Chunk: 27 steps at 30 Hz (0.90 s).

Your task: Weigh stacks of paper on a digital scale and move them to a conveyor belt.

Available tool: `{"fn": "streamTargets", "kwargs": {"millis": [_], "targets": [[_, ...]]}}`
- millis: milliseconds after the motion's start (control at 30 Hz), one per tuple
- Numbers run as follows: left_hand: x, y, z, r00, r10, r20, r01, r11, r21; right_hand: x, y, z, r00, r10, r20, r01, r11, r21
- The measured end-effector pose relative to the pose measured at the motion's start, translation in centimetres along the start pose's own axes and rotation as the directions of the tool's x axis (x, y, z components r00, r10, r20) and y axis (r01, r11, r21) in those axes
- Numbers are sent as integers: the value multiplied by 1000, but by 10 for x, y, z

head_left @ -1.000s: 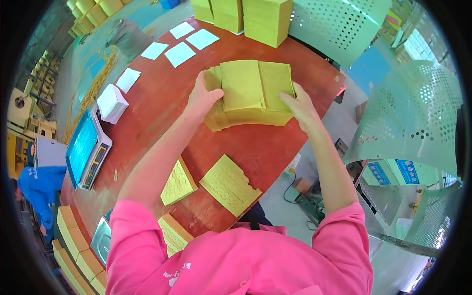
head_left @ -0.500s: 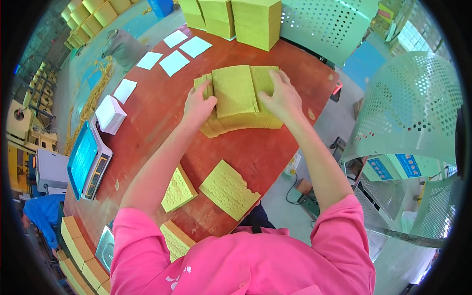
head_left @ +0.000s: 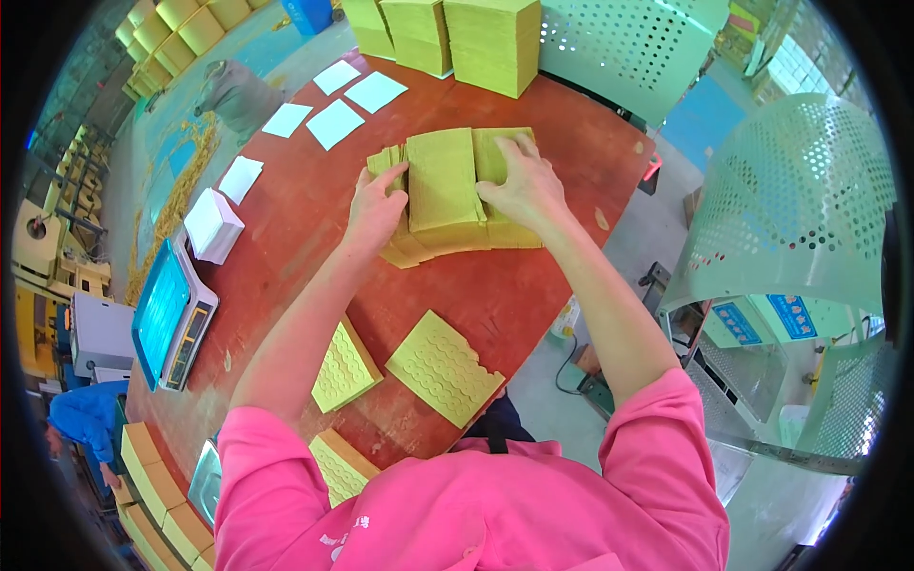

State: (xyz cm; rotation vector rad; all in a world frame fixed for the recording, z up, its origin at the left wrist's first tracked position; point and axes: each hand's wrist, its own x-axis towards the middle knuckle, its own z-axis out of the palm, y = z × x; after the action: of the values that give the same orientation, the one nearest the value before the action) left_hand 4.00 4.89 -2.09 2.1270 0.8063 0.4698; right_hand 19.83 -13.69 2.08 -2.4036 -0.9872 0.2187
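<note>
Stacks of rough yellow paper sheets lie side by side on the red table, with the middle stack [head_left: 443, 181] standing a little higher than its neighbours. My left hand [head_left: 377, 207] is curled over the narrow left stack [head_left: 388, 160], thumb near the middle stack's edge. On the other side my right hand [head_left: 524, 181] grips the right stack [head_left: 490, 152], its thumb along the seam by the middle stack and its fingers over the far edge. Closer to me lie an embossed yellow sheet pile [head_left: 445, 369] and a thicker embossed yellow block [head_left: 345, 369].
Tall yellow paper stacks [head_left: 490, 48] stand at the table's far edge beside a perforated metal panel [head_left: 628, 52]. White sheets [head_left: 335, 124], a white paper pile [head_left: 211, 226] and a scale with a blue tray [head_left: 171, 314] line the left side. A person in blue [head_left: 90, 419] bends at lower left.
Both hands have shifted slightly left, the right one further, its thumb now at the seam. The paper stacks sit a little further left. At lower left, the person in blue shows more.
</note>
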Motion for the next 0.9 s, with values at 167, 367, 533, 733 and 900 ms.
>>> {"fn": "streamTargets", "kwargs": {"millis": [167, 367, 533, 733, 900], "targets": [[-4, 7, -2, 1000, 17, -5, -17, 999, 36, 1, -2, -1, 999, 36, 27, -36, 999, 26], [-1, 0, -6, 1000, 17, 7, -17, 997, 82, 2, 0, -5, 997, 20, 68, -23, 999, 36], [-4, 10, -6, 1000, -27, -5, 28, 991, 135, -1, 1, 3, 999, -28, -18, 27, 999, -31], [-4, 4, -11, 1000, -16, -14, 18, 991, 130, -2, 1, 5, 999, -42, -13, 42, 998, -38], [-3, 5, -12, 998, -39, 53, 31, 989, 143, 1, 14, 7, 996, -83, -25, 83, 996, 19]]}}
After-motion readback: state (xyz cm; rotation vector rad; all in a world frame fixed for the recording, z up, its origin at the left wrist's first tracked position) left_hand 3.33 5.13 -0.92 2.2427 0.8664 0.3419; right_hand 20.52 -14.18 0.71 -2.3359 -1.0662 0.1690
